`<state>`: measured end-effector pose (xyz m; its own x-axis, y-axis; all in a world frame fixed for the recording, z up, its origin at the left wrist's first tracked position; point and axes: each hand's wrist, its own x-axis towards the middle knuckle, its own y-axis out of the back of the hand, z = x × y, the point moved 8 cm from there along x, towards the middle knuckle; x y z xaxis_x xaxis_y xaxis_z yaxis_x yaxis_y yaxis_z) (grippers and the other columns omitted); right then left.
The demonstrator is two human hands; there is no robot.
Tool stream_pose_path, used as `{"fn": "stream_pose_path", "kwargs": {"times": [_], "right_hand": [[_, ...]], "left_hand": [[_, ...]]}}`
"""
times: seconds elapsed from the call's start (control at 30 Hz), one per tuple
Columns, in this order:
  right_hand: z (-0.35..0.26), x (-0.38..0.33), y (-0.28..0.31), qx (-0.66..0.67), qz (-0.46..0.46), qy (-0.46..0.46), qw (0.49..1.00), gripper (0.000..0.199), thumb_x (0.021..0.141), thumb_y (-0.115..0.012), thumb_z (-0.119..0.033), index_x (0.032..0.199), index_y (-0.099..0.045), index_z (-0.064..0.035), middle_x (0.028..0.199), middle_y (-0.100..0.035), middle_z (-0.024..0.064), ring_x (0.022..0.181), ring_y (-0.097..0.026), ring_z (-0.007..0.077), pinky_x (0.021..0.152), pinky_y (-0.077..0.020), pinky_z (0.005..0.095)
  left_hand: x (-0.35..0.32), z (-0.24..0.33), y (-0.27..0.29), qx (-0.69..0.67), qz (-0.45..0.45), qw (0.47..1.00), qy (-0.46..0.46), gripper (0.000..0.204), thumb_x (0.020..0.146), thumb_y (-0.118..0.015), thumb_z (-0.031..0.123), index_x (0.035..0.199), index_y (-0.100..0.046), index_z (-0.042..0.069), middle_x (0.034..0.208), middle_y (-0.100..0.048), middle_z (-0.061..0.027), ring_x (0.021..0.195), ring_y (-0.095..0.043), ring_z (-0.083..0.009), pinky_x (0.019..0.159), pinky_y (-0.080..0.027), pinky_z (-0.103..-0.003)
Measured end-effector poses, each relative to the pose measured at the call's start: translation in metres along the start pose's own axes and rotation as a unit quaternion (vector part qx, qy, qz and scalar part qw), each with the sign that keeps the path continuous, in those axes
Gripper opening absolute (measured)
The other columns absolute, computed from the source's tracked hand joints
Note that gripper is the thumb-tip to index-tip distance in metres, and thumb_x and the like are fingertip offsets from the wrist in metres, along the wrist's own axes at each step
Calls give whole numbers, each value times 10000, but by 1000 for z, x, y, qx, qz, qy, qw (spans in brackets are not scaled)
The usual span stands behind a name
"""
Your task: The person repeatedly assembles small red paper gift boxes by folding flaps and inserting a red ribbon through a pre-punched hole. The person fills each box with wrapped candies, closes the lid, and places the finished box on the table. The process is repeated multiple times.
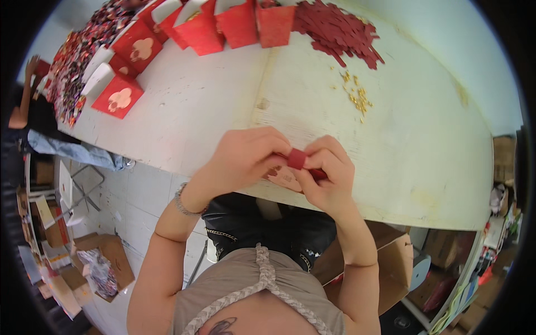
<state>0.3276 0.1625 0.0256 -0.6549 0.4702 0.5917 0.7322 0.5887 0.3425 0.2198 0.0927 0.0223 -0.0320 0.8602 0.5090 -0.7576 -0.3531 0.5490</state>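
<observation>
Both hands meet at the near edge of a white table (424, 167), working on one small red piece of paper (296, 158). The left hand (245, 159) curls over it from the left, its fingers bent and pressed together, the fingertips pinching the left side of the red paper. The right hand (329, 176) comes in from the right, thumb and forefinger closed on the other side of the same piece, the remaining fingers tucked beneath. The paper looks folded or rolled, though the fingers cover too much of it to be sure. Just under the hands a pale pinkish card (285, 180) lies on the table edge, partly hidden by them. A silver bracelet (184, 205) sits on the left wrist.

Farther up the table, a heap of dark red paper strips (340, 30) lies well apart from the hands, and near it a scatter of small gold bits (357, 95). Along the far left edge stands a curved row of red folded cards (201, 30), some showing a pale ornament on the front. Beside the row is a spread of mixed red and dark scraps (75, 61). A cardboard box (106, 262) stands on the floor at lower left.
</observation>
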Motion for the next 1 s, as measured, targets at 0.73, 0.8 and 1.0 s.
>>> {"fn": "stream_pose_path", "kwargs": {"times": [0.73, 0.8, 1.0], "right_hand": [[-17, -62, 94, -236, -188, -233, 924, 396, 597, -814, -132, 886, -566, -25, 1229, -541, 189, 1110, -537, 339, 893, -455, 375], [-2, -32, 39, -79, -164, -126, 975, 546, 566, -858, -186, 900, -441, -76, 1426, -281, 240, 1247, -398, 396, 981, -370, 438], [68, -12, 0, 188, -71, -118, 973, 547, 577, -855, -113, 871, -395, -121, 1375, -327, 164, 1241, -372, 259, 1002, -310, 386]], "left_hand": [[-46, -3, 85, 351, 155, 916, 116, 194, 621, -767, 88, 726, -606, 63, 1133, -546, -78, 1125, -478, -346, 898, -441, -405], [-39, 4, 51, 250, 135, 952, 111, 259, 626, -788, 136, 793, -598, 82, 1214, -486, -107, 1172, -443, -352, 937, -421, -419], [-13, -53, 7, -291, 229, 923, 103, 918, 601, -827, 407, 1246, -255, 91, 1340, -340, -137, 1240, -350, -256, 980, -374, -391]]}}
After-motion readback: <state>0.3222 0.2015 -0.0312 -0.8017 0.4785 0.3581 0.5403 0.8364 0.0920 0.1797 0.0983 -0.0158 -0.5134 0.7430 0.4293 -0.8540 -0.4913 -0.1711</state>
